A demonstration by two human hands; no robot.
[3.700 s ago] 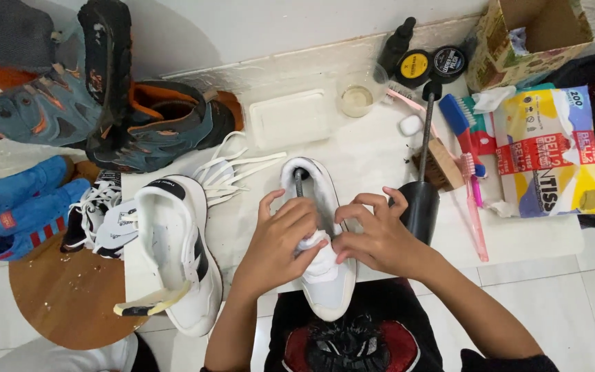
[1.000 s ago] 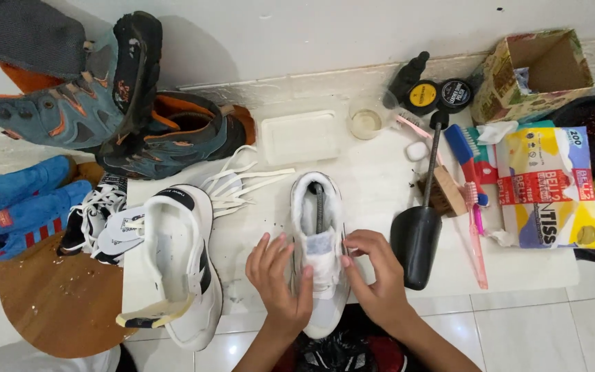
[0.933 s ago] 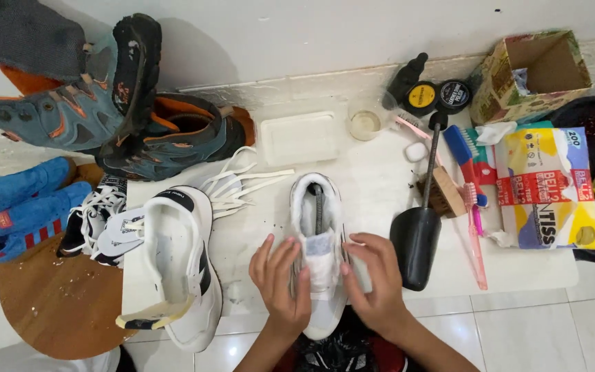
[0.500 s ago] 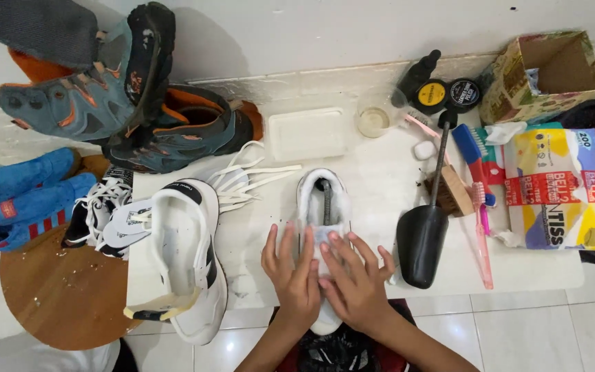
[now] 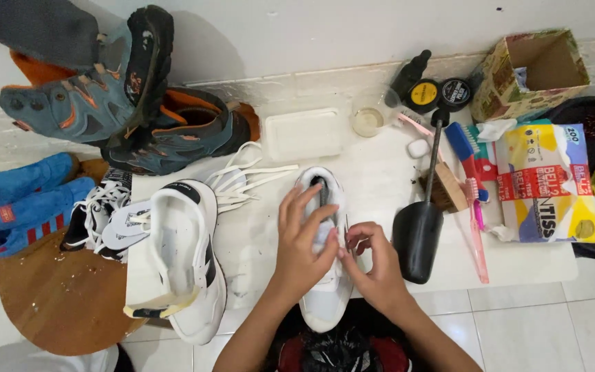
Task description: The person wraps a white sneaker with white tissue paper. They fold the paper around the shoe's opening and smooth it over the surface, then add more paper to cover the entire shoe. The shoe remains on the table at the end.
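Head view, only cam. White sneaker [image 5: 325, 275] lies toe toward the person, mid white table [image 5: 380, 172], near its front edge, toe just over the edge.

Risks (judgement):
- Sneaker toe hangs past the table edge; a hard push from the L hand could tip or slide it off toward the lap.
- Black shoe tree [image 5: 418, 238] sits just beside the R hand; an elbow or wrist swing could knock it into the brushes [image 5: 466, 155] or off the front edge.
- Loose white laces [image 5: 249, 180] lie just left of the sneaker, between it and the second white sneaker [image 5: 184, 262]; could snag on fingers and drag.
- Small glass cup [image 5: 367, 121] near the wall, well apart from the hands; low spill risk unless the table gets bumped.

Hands:
- Left hand [image 5: 304, 241]: open, fingers spread and roughly flat, palm pressing on top of the sneaker over the tongue/mouth area. Steadying it, not wrapped around anything.
- Right hand [image 5: 373, 265]: mostly closed, thumb and forefinger pinched together at the sneaker's right side near the eyelets. Looks like it pinches sth thin, maybe a lace end or small tool; too small to tell which.
- The two hands touch each other at the sneaker's mid part.

Around: grey-orange hiking shoes [image 5: 125, 110] piled upper left, blue shoes [image 5: 22, 203] far left by a round wooden stool [image 5: 56, 303], tissue pack [image 5: 545, 182] right.
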